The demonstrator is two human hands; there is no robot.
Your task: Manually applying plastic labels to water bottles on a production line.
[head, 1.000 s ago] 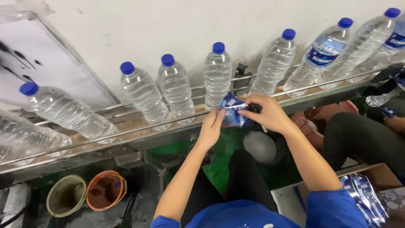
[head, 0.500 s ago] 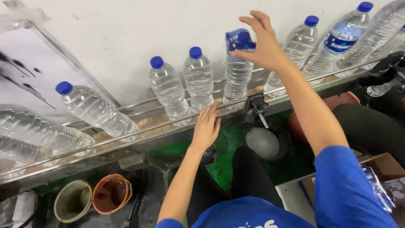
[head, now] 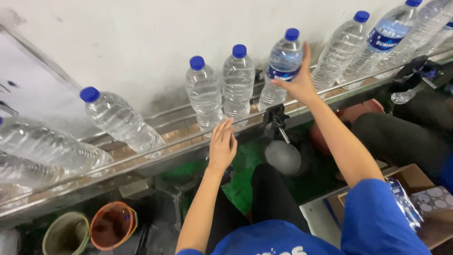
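A row of clear water bottles with blue caps stands on a conveyor (head: pixel 155 146) along a white wall. My right hand (head: pixel 298 84) reaches up and wraps thumb and fingers around the labelled bottle (head: pixel 283 59), on its blue label sleeve. My left hand (head: pixel 222 144) holds nothing; its fingers lie apart and flat against the front rail, just below an unlabelled bottle (head: pixel 238 80). Another bare bottle (head: pixel 204 92) stands to its left. Further right, a bottle (head: pixel 388 35) carries the same blue label.
A black clamp knob (head: pixel 275 118) sticks out from the rail between my hands. An orange bucket (head: pixel 113 225) and a pale green bucket (head: pixel 66 233) sit on the floor at left. A cardboard box (head: pixel 420 177) with blue label sleeves (head: pixel 403 203) lies at right, beside another person's dark-trousered legs (head: pixel 401 137).
My right hand lifted the blue label sleeve over a bottle's cap and drew it down onto the body. My left hand let go and dropped to the rail. The bottles moved right.
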